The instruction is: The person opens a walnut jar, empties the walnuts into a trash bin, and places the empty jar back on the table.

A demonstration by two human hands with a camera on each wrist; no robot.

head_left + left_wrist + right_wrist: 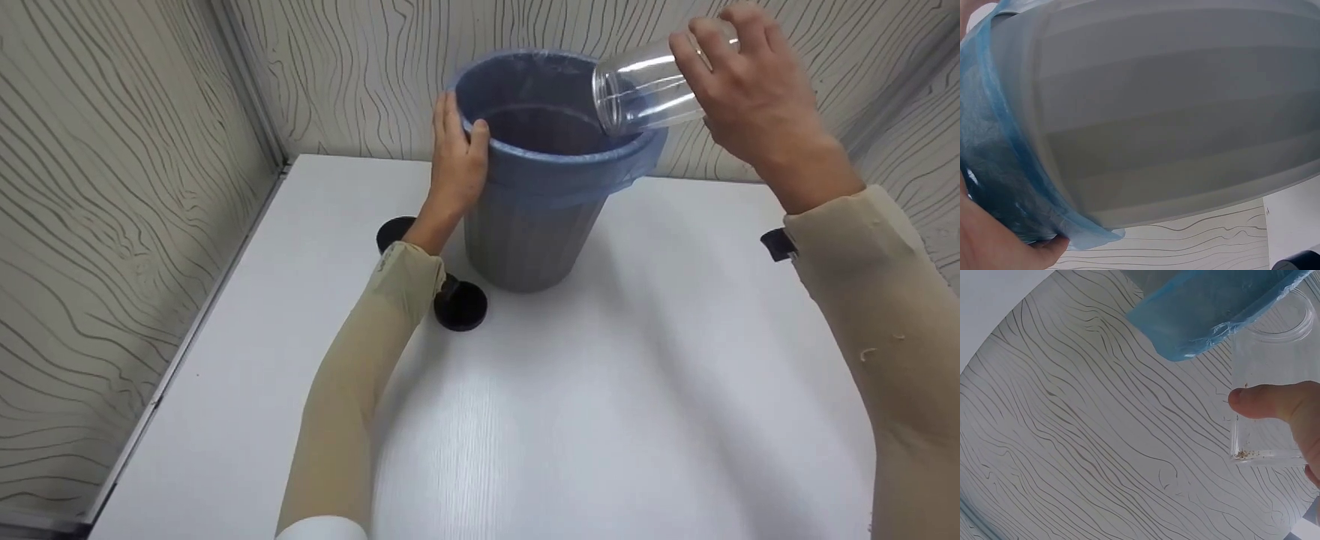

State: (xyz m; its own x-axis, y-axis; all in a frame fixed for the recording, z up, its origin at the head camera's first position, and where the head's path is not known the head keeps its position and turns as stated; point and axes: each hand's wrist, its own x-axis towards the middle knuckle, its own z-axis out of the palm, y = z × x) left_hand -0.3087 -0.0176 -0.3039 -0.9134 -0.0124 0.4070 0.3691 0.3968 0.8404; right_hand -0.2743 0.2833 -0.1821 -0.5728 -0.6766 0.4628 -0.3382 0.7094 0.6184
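A grey ribbed trash bin [534, 240] stands on the white table, lined with a blue plastic bag [570, 176] folded over its rim. My left hand [459, 161] grips the bin's left side at the rim, thumb toward me and fingers farther back; the left wrist view shows that hand [1002, 239] against the blue liner. With my right hand [757, 86] I hold a clear jar [652, 86], tilted so its mouth hangs over the bin's right rim. In the right wrist view, small brown crumbs [1244, 454] lie inside the jar near its base, close to my thumb.
A black round lid-like piece [460, 306] lies just in front of the bin, beside my left sleeve. Another black round object [394, 231] sits left of the bin, partly behind my wrist. Wood-patterned panels [352, 82] stand behind and at both sides of the table [570, 420].
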